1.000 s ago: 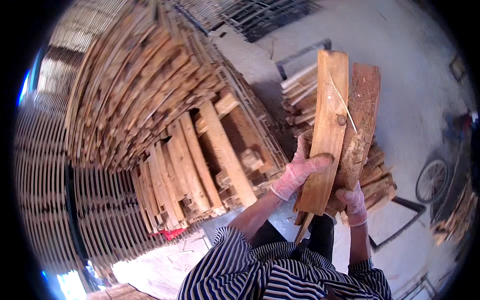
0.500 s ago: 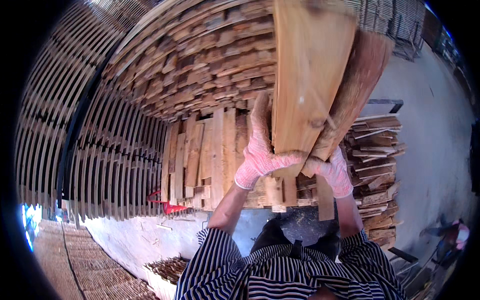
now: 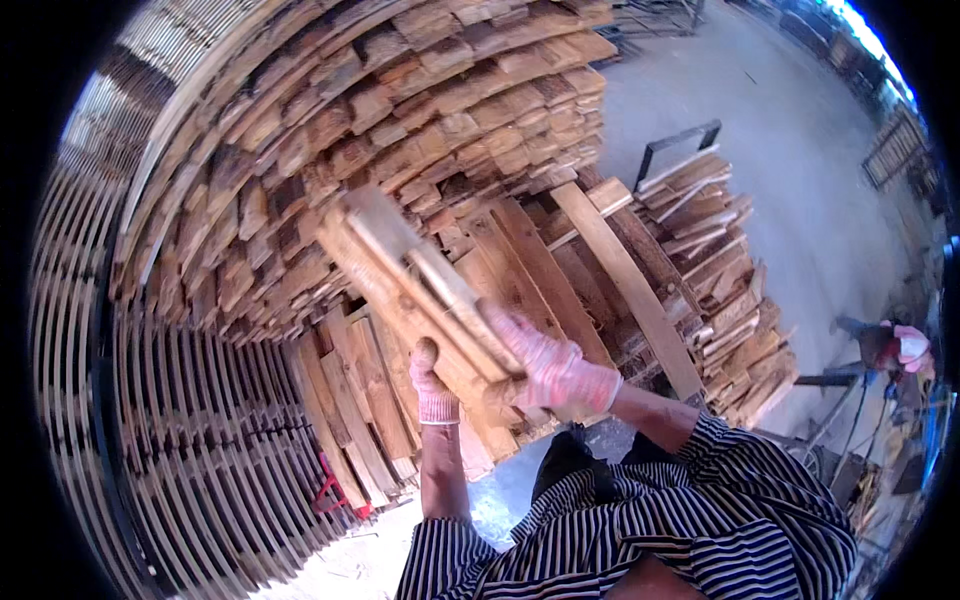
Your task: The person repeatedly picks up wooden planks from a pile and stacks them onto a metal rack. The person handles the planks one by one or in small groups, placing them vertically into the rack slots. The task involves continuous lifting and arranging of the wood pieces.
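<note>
A small bundle of wooden boards (image 3: 400,285) is held between my two hands, its far end slanting up to the left and blurred by motion. My left hand (image 3: 435,385), in a pinkish-white knit glove, grips the bundle's near left side; its thumb shows and its other fingers are hidden by the wood. On the right side, close to the near end, my gloved right hand (image 3: 560,370) is wrapped round the boards. Below the bundle lies a layer of loose planks (image 3: 370,375), side by side. One long plank (image 3: 630,285) lies slantwise across the right part.
A tall stack of boards (image 3: 430,130) rises in steps on the far side. Slatted racks of wood (image 3: 220,430) stand on the left. An uneven pile of boards (image 3: 735,310) lies at right beside a dark metal frame (image 3: 680,150). Another person (image 3: 900,345) is at far right.
The boards have swung from pointing away and fanned apart to slanting left and pressed together. My right hand has moved left with them. The view has turned, showing more of the right-hand planks.
</note>
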`<state>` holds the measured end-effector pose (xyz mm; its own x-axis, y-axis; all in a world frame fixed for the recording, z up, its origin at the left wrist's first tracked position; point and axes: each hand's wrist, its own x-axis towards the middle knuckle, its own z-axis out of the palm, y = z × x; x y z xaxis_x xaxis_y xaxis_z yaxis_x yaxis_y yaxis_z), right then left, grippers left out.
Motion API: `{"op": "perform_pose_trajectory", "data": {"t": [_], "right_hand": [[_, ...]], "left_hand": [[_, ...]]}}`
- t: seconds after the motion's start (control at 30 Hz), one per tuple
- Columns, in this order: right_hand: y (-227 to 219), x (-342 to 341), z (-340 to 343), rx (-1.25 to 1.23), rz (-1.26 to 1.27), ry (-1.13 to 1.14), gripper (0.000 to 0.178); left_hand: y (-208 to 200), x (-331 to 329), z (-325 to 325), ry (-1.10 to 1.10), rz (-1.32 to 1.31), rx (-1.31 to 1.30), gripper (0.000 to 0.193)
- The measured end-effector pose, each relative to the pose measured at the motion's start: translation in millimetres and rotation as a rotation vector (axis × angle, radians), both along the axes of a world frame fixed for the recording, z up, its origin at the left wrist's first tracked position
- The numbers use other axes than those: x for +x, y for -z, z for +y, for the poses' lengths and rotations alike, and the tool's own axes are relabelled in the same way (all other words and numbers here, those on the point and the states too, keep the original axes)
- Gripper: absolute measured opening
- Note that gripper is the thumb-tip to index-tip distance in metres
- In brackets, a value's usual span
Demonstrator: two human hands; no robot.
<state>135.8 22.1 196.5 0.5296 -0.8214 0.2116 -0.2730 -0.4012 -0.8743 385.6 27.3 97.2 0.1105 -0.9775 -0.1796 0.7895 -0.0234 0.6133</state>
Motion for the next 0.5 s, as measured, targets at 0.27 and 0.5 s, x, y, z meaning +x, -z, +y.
{"op": "perform_pose_trajectory", "data": {"t": [0.27,0.5], "right_hand": [[27,6,7,0.426,0.105,0.348,0.1],[86,-4,-38,0.236,0.644,0.284,0.076]], "left_hand": [[72,-9,26,-0.185,-0.084,0.202,0.073],[96,2,18,-0.147,-0.129,0.354,0.072]]}}
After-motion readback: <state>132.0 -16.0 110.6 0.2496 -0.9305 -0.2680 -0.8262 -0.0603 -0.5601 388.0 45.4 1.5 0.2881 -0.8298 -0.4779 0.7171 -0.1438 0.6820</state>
